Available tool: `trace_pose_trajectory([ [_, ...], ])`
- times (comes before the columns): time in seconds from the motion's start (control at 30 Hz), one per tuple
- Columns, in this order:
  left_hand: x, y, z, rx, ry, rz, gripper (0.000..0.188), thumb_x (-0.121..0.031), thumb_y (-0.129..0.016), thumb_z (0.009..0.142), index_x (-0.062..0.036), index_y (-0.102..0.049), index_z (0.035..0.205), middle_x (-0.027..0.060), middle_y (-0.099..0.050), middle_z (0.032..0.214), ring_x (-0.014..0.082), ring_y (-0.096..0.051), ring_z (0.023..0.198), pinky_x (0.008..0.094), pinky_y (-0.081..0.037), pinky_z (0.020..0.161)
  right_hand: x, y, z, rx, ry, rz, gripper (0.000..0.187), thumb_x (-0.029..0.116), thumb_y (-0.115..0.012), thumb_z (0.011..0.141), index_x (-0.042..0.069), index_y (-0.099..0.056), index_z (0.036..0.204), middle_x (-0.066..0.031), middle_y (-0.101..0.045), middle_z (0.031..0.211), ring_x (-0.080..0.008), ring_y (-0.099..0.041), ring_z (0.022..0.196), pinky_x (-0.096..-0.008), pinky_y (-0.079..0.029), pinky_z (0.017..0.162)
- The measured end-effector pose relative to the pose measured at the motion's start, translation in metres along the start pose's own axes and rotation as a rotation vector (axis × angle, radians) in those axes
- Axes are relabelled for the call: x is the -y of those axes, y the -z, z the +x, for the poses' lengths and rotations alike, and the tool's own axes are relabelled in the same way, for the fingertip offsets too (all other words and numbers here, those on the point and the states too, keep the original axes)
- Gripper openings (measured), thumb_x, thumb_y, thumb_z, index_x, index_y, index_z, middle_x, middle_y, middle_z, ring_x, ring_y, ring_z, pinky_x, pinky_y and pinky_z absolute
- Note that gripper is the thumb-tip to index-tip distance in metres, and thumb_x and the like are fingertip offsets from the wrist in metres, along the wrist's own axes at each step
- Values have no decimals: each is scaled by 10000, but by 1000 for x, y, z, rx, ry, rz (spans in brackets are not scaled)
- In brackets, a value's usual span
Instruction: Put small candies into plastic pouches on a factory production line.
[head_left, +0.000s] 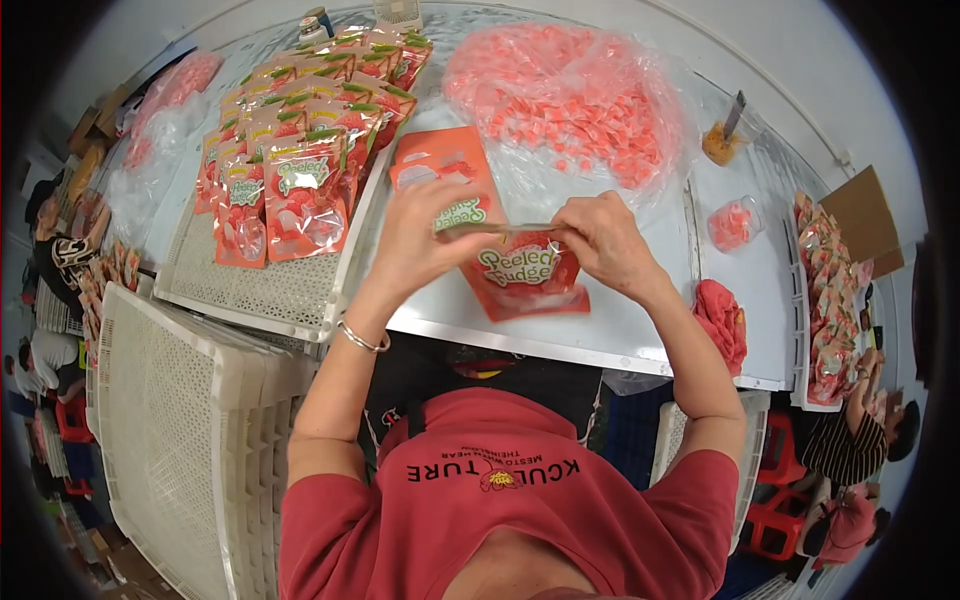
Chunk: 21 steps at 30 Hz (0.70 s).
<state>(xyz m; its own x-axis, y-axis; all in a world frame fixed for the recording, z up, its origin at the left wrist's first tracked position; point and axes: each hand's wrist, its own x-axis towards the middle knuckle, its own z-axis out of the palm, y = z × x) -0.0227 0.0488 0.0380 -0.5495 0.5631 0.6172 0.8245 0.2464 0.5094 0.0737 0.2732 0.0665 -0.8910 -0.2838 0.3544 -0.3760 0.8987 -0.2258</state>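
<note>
In front of me, above the table's near edge, a red and pink candy pouch (525,275) hangs between my hands. My left hand (425,232), slightly blurred, grips its top edge at the left corner. At the right corner, my right hand (607,243) pinches the same edge between thumb and fingers. The mouth is a narrow line, and I cannot tell whether it is sealed. Flat orange-red pouches (440,150) lie stacked just beyond my left hand. Farther off, small pink wrapped candies (585,130) spill across a big clear plastic bag.
Filled pouches (305,150) cover a white perforated tray (250,295) on the left. Stacked trays (165,430) stand below it. A jar of pink candies (735,224), a cup (720,143) and a red cloth (718,320) sit to the right. Co-workers (855,430) are at both sides.
</note>
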Motion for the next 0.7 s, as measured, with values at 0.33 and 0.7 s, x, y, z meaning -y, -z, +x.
trace_pose_trajectory([
  [0.33, -17, -47, 11, 233, -191, 233, 79, -114, -618, 722, -90, -631, 797, 39, -631, 733, 229, -561, 793, 426, -318, 812, -7, -17, -4, 35, -22, 279, 106, 88, -605, 752, 3, -617, 812, -134, -593, 739, -318, -572, 697, -365, -442, 612],
  [0.7, -15, -36, 4, 267, -193, 186, 76, -198, -638, 759, -126, -651, 780, 32, -589, 696, 228, -526, 770, 402, -330, 735, -10, -19, 2, 159, 53, 167, 154, 212, -611, 784, 66, -646, 820, -103, -591, 739, -319, -586, 711, -415, -461, 632],
])
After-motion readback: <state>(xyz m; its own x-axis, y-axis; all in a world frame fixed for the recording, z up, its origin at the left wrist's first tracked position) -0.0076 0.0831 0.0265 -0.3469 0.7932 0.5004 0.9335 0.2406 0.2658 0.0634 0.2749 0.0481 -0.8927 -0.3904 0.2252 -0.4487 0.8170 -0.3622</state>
